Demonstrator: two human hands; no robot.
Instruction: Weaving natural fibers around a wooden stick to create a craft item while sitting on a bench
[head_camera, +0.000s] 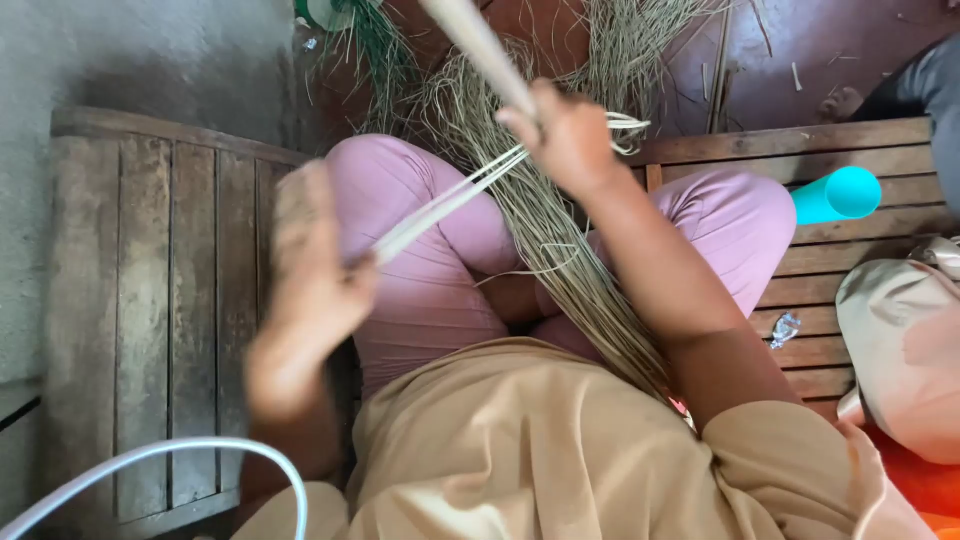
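Wooden slats (170, 300) seat the person; right hand (572, 140) grips a stick (480, 45), left hand (315, 270) pinches pale fibre strands (450, 200) taut over the lap bundle (570, 270), seemingly mid-separation.

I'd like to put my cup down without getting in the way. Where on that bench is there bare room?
The wooden bench has bare slats left of the left hand, up to the grey wall. The right side is crowded: turquoise tube, beige bag, a small wrapper. The straw bundle fills the lap beneath the right hand.
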